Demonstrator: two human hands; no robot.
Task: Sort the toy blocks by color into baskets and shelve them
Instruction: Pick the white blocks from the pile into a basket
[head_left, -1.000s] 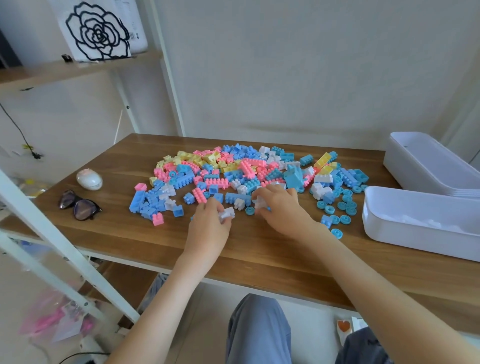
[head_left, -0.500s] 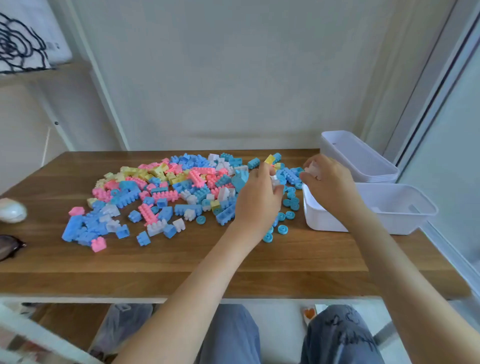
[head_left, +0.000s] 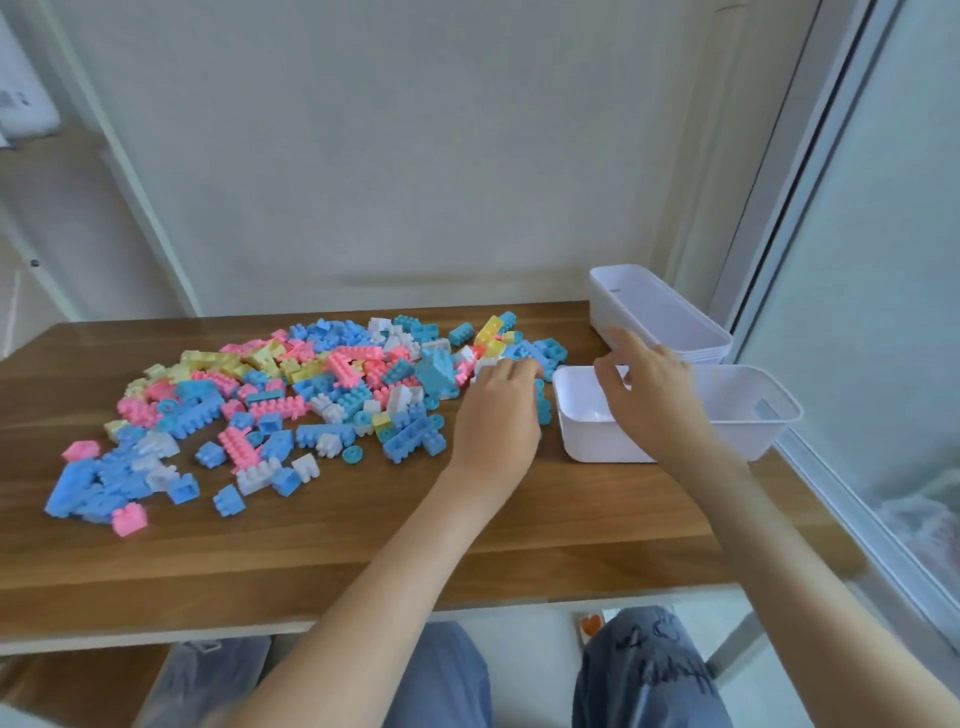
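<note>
Sorting at the table (head_left: 311, 545): a seated person works a spread of toy blocks (head_left: 291, 405) in blue, pink, yellow and white, which lies mostly to the outer side of the left hand (head_left: 498, 410). A white basket (head_left: 748, 415) stands just beside that hand on its inner side, directly under the right hand (head_left: 649, 389), apparently so that a block picked from the near edge of the heap has only a short way to travel. A stack of further white baskets (head_left: 660, 317) waits beyond the right hand, against the wall, probably one for each remaining color. The near basket shows a bare white floor where its inside is visible; the right forearm hides the rest, so its contents cannot be fully told.

Left hand: palm down, fingers curled onto the edge of the heap, touching white and blue pieces beneath the fingertips. Whether it has closed on a block cannot be told, since the back of the hand covers the grasp.

Right hand: over the near basket, fingers loosely spread and pointing toward the heap, somewhat blurred. No block shows between the fingers, and it looks empty and open. By this reading, sorting has barely begun.
</note>
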